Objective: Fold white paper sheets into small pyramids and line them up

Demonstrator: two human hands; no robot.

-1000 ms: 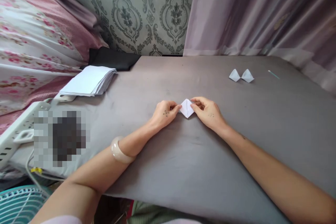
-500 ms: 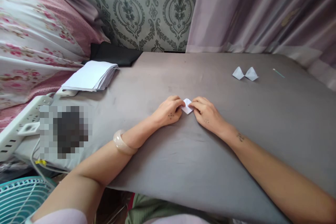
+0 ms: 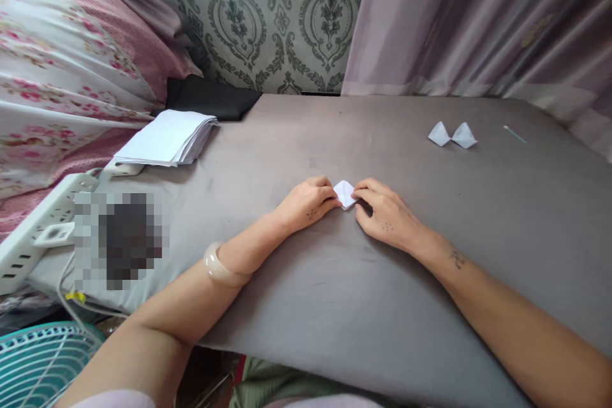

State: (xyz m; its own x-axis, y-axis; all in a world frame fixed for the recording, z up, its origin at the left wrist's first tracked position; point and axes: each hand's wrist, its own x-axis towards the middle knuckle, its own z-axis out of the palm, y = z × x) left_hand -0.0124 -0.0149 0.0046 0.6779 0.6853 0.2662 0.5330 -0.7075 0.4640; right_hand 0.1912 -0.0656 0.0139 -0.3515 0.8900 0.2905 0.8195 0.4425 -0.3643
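Observation:
A small folded white paper point(image 3: 345, 194) lies in the middle of the grey cloth, with creases running across it. My left hand point(image 3: 313, 199) pinches its left corner between thumb and fingers. On the other side my right hand point(image 3: 385, 211) rests its fingertips on the paper's right edge, with the thumb held apart below and a gap between. Farther back to the right stand two folded white paper pieces point(image 3: 452, 134), side by side with their points up.
A stack of white paper sheets point(image 3: 167, 137) lies at the left, in front of a black folded item point(image 3: 210, 99). A power strip point(image 3: 43, 229) runs along the left edge, above a teal fan point(image 3: 43, 363). A thin stick point(image 3: 515, 134) lies at the far right.
My right thumb has come away from the paper and the right hand has opened and shifted slightly right. The paper's face shows more fully. My left hand still pinches its corner.

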